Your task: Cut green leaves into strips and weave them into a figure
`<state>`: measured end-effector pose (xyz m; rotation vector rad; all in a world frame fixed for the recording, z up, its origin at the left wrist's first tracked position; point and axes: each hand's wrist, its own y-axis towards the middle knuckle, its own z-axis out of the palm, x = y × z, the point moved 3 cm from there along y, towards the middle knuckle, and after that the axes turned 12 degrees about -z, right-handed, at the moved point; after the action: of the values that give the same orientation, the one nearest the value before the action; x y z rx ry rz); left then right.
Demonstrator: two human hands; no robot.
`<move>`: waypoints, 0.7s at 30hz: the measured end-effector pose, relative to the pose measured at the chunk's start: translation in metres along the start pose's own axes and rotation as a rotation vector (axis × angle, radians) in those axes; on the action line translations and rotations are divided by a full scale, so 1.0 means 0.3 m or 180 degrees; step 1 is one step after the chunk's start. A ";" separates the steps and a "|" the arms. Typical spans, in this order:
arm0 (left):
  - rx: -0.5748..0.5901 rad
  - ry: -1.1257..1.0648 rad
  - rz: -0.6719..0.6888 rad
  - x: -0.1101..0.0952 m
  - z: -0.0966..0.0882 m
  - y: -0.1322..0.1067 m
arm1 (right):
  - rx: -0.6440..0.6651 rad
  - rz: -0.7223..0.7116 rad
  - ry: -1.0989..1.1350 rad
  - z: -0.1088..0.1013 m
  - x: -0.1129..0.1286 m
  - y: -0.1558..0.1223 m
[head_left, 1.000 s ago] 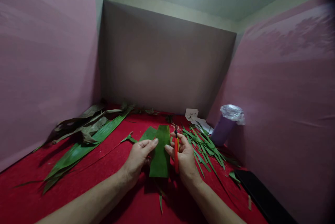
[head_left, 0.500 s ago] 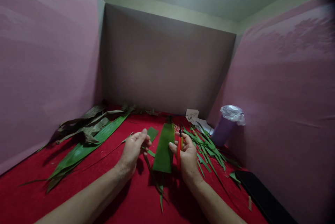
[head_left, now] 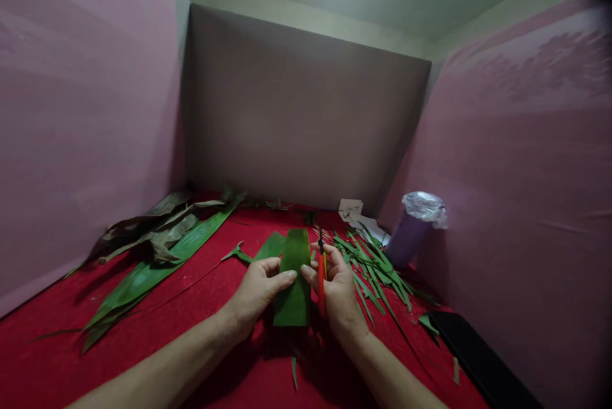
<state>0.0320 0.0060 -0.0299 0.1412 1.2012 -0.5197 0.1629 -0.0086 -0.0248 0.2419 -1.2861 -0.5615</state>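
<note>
A rectangular piece of green leaf is held upright between my two hands, above the red cloth. My left hand pinches its left edge, thumb on the front face. With thumb and fingers, my right hand grips the leaf's right edge and also keeps red-handled scissors in the palm, dark blades pointing up. Another cut leaf piece lies on the cloth just behind the held one. A small green sliver rests on the cloth in front.
Long green leaves and dried brown leaves lie at left. Several thin green strips are heaped at right, near a purple container topped with clear plastic. A black flat object sits front right; white papers lie behind.
My left hand has moved right and taken hold of the leaf's left edge; a thin strip that hung below it is no longer seen there. The leaf and scissors have shifted slightly left.
</note>
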 end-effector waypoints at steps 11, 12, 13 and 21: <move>-0.0371 0.0049 0.0081 -0.014 -0.009 -0.007 | 0.0223 0.0064 0.0233 0.017 -0.001 -0.006; -0.0316 -0.0079 0.0047 -0.014 -0.011 -0.006 | 0.0181 0.0071 0.0253 0.015 -0.002 -0.005; -0.0245 -0.0227 0.0032 -0.016 -0.011 -0.006 | 0.0129 0.0089 0.0257 0.013 -0.004 -0.004; 0.0093 -0.0260 -0.0104 -0.013 -0.003 -0.012 | 0.0098 0.0179 0.0275 0.006 -0.021 0.002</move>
<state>0.0286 0.0044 -0.0262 0.1243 1.1181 -0.5668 0.1601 -0.0047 -0.0292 0.2523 -1.2147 -0.4787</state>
